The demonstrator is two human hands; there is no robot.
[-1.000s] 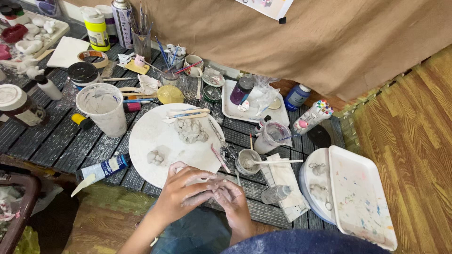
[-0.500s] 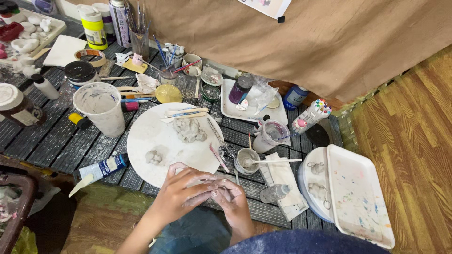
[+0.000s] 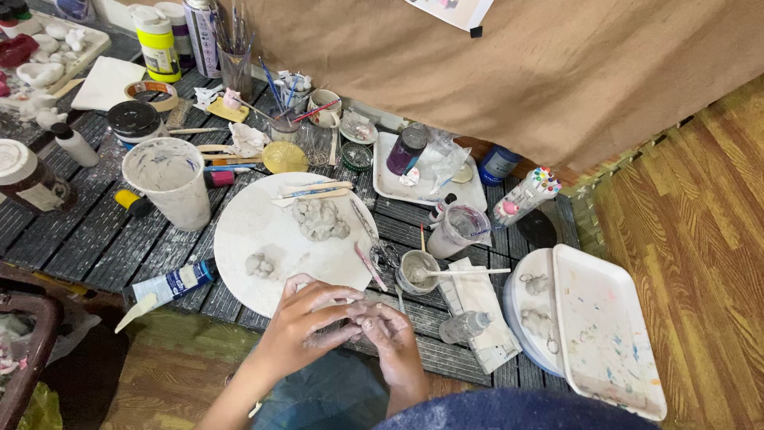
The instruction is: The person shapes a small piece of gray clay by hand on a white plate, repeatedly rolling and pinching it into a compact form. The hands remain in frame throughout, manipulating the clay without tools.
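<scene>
The small lump of grey clay point(image 3: 356, 313) sat pinched between my two hands, just off the near edge of the round white board point(image 3: 263, 231) and over the dark slatted table point(image 3: 72, 239). Most of it was hidden by my fingers, so I could not tell its long axis; what showed lay between the palms, nearer my right hand point(image 3: 391, 334) than my left hand point(image 3: 306, 314). My left fingers were curled over it from the left, half closed, pressing rather than clenched. My right fingers cupped it from underneath and the side, closed around it. Both hands were smeared with clay. Up the board from my hands lay a little clay piece point(image 3: 259, 264), and farther up a bigger heap of clay point(image 3: 318, 219). A grimy plastic cup point(image 3: 169, 181) stood to the board's left, and a paint tube point(image 3: 171, 284) lay just beside its near-left edge.
</scene>
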